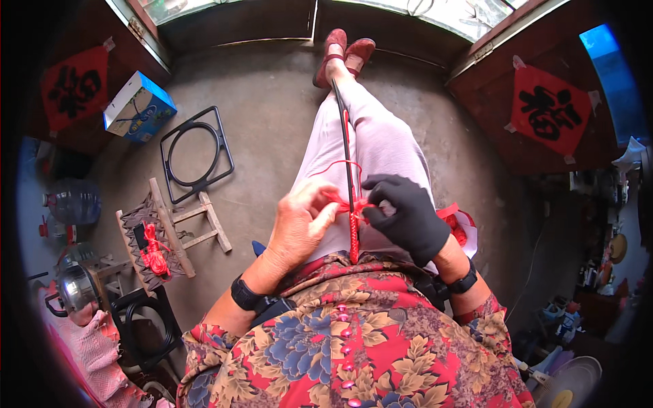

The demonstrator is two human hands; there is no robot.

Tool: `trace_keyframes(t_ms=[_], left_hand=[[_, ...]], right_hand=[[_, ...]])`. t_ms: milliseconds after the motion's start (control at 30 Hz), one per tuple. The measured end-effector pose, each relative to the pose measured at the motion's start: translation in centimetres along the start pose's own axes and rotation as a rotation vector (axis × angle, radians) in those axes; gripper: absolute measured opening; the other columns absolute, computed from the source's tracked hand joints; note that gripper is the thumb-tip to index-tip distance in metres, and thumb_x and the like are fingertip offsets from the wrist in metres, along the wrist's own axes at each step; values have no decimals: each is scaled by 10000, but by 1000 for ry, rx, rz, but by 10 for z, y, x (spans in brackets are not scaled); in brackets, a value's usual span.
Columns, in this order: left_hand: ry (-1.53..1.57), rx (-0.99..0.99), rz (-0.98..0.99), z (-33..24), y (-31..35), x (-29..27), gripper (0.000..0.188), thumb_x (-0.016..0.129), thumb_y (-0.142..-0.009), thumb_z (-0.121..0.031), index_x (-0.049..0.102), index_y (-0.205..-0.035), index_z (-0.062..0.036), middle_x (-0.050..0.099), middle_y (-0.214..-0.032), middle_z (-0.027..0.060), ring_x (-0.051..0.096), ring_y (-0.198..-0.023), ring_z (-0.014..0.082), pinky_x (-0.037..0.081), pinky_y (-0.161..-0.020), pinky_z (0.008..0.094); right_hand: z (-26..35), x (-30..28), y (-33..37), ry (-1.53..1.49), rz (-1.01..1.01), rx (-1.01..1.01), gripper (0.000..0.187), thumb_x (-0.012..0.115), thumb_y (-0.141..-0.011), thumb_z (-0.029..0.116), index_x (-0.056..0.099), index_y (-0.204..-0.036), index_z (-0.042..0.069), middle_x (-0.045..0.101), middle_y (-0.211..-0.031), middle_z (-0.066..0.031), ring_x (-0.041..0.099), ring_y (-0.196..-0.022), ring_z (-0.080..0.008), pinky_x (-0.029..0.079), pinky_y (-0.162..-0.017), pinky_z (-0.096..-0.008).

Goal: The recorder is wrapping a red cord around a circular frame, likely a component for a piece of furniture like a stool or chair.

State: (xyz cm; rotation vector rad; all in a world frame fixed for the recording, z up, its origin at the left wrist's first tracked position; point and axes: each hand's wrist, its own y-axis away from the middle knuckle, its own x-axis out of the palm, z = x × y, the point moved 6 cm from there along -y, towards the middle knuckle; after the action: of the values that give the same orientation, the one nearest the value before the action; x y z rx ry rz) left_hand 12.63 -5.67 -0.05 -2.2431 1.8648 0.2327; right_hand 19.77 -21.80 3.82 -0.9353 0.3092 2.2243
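Observation:
A thin black bar [345, 139] runs from between my lower legs up to my lap, between my thighs. Red cord [354, 238] is woven tightly round its near end, and a narrow red strip shows further along it. My left hand [303, 221], bare, pinches red strands just left of the bar. On the other side my right hand [406, 214], in a black glove, has thumb and fingers closed on strands of the same cord. A loose loop of red cord [343, 162] arches over the bar beyond my fingers, which partly hide the crossing strands.
To the left, a black square frame with a ring [197, 154] lies on the floor, near a wooden folding stool [163, 234] bearing a red cord bundle [156, 251]. A blue-and-white box [139, 107] stands behind. Beside my right thigh sits a red-and-white bag [461, 228].

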Motion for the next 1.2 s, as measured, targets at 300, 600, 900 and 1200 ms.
trace_keyframes(t_ms=[300,600,900,1200], left_hand=[[1524,-481,529,-56,15,31,749,561,-935,-438,221,-1480,-53,598,-1181,223,600,-1080,257,550,-830,363],[1612,-473,161,-5,44,-34,488,509,-956,-406,500,-1247,-15,549,-873,85,503,-745,177,438,-548,266],[710,-848,165,47,131,-75,234,607,-915,-150,612,-1083,14,532,-646,-25,399,-472,41,295,-422,193],[1093,-257,461,4,94,-74,251,619,-907,-221,664,-884,25,648,-1009,244,645,-706,281,502,-506,289]], right_hand=[[95,-68,20,-1638,181,-518,250,594,-838,268,585,-887,23,636,-945,-159,610,-941,-236,475,-862,-372],[-7,-24,50,-1159,-3,678,265,614,-867,207,599,-1067,34,582,-849,-25,554,-709,-125,484,-680,-280],[-11,66,32,-943,443,865,187,697,-847,209,631,-941,62,605,-773,5,524,-646,-56,431,-567,-221],[-25,35,29,-864,138,771,198,610,-914,236,657,-993,61,589,-742,4,528,-624,-72,438,-573,-232]])
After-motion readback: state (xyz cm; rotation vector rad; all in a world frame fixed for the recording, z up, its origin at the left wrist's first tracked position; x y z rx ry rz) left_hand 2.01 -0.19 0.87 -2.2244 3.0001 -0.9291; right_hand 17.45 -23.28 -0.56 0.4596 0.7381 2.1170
